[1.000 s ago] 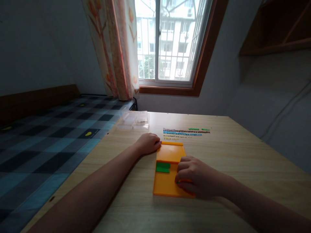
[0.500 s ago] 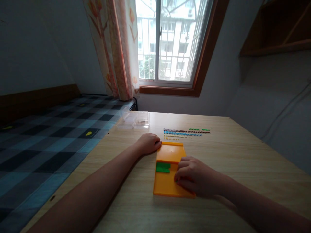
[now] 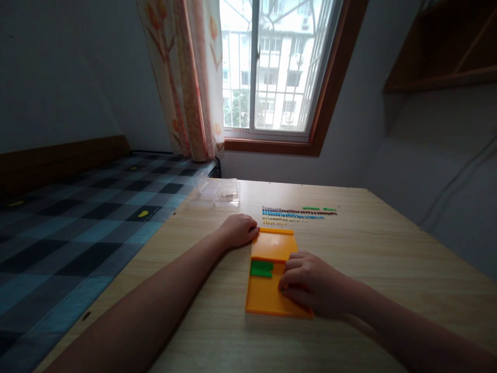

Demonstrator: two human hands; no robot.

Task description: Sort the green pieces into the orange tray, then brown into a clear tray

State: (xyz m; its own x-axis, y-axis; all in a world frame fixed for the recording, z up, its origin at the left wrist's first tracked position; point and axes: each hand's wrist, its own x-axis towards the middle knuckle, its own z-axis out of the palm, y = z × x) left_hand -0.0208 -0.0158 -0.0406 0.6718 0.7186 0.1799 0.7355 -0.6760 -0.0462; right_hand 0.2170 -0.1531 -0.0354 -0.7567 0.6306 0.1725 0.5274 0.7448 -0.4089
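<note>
Mid-frame, the left hand [image 3: 237, 231] curls against the orange case [image 3: 262, 297], grip unclear, while lower right the right hand [image 3: 310, 282], fingertips bunched, contents indiscernible, blocks its edge near green strips [image 3: 261, 268].

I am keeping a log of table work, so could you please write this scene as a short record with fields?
Left hand: touching the far left corner of the orange tray
Right hand: curled over the tray's right side; whether its grip holds anything cannot be told
In tray: green pieces, at the left of the near section
Beyond tray: rows of small pieces, mostly brown, blue and yellow
Far left of table: clear plastic containers
Surface: light wooden table
Background: window, flowered curtain
</note>
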